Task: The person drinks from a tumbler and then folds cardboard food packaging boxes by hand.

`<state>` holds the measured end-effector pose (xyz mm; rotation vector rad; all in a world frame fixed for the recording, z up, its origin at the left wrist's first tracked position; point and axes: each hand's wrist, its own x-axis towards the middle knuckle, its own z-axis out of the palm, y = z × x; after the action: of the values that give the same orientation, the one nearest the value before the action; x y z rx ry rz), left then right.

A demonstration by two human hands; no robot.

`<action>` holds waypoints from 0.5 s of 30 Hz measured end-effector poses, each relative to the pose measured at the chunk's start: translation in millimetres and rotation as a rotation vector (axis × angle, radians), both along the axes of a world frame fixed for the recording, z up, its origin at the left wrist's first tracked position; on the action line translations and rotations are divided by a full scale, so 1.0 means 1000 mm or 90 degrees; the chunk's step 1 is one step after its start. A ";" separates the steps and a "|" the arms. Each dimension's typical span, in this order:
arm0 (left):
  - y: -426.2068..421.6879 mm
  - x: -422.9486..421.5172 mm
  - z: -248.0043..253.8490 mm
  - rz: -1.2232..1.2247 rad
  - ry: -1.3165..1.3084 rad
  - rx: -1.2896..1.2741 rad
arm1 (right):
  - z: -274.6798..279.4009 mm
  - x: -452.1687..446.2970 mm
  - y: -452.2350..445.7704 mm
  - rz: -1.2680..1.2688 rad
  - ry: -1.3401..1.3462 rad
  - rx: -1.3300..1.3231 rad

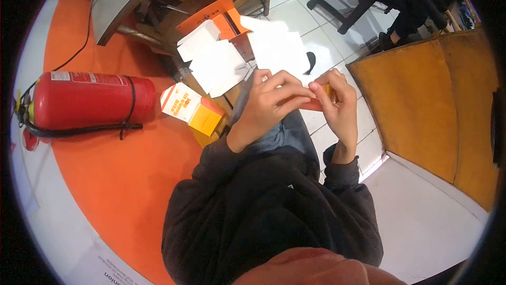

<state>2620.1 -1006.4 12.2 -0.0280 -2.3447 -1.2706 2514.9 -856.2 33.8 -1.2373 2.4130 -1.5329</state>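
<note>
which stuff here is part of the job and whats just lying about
Part of the job:
orange-and-yellow piece, between left hand and right hand
printed carton, probably
white card pieces, probably

Just lying about, it seems:
red fire extinguisher
black stool

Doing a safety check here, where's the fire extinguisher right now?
The red fire extinguisher is at the left of the head view, with the printed carton between it and the left hand.
</note>
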 end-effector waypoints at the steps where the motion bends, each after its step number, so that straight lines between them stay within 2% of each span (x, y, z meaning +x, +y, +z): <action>1: 0.004 -0.001 0.000 0.014 -0.025 0.153 | -0.003 0.000 0.000 0.024 -0.086 0.006; 3: 0.006 0.000 0.009 0.011 -0.118 0.475 | 0.010 0.004 -0.004 0.048 -0.270 0.025; 6: -0.004 0.000 -0.001 -0.092 -0.144 0.436 | 0.002 0.013 -0.014 -0.022 -0.198 -0.144; 8: -0.001 0.001 -0.003 -0.045 -0.088 0.471 | -0.004 0.008 -0.019 -0.148 0.161 -0.171; 10: 0.003 -0.001 -0.001 -0.008 -0.008 0.539 | -0.010 0.008 -0.024 -0.190 0.294 -0.195; 12: 0.012 -0.004 0.004 0.017 0.093 0.642 | -0.015 0.019 -0.028 -0.150 0.198 -0.213; 15: 0.012 -0.001 0.011 -0.044 0.074 0.666 | -0.020 0.024 -0.028 -0.104 0.102 -0.254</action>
<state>2619.3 -994.6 22.9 0.1495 -1.3521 -2.2818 2538.5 -884.5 14.0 -1.2903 2.4348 -2.1213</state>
